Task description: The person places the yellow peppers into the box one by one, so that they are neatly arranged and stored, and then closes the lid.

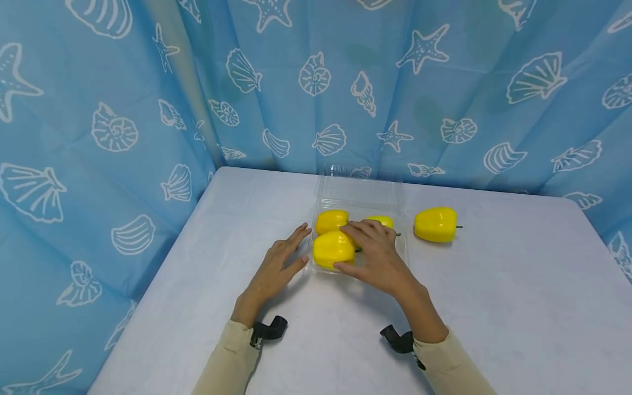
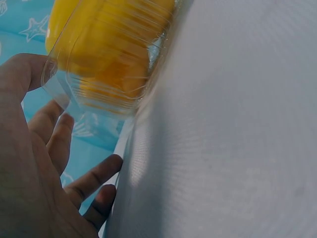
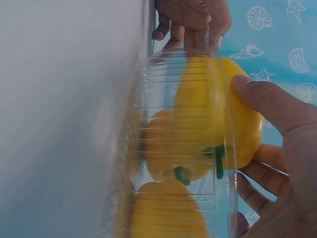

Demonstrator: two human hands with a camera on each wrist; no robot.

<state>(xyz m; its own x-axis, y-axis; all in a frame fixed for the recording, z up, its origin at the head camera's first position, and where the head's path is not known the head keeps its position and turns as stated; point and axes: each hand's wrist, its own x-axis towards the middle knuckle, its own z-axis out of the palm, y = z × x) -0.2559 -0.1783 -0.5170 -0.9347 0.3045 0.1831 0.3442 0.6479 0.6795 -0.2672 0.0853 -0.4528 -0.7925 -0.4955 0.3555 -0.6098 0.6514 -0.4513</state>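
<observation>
A clear plastic clamshell box [image 1: 359, 209] lies with its lid folded back on the table. Inside are yellow bell peppers: one at back left [image 1: 329, 220], another on the right [image 1: 381, 220], partly hidden by my right hand. My right hand [image 1: 377, 258] grips a front-left yellow bell pepper [image 1: 332, 249], thumb on its near side and fingers round its stem end. In the right wrist view this pepper [image 3: 242, 124] rises above the box rim. My left hand [image 1: 277, 267] is at the box's left side, fingers spread, thumb right at the rim [image 2: 55, 82].
One more yellow bell pepper [image 1: 435, 224] lies on the table to the right of the box, its stem pointing right. A white cloth covers the table [image 1: 518, 307]. Behind and to the left hangs a blue curtain [image 1: 276, 99] with shells and starfish.
</observation>
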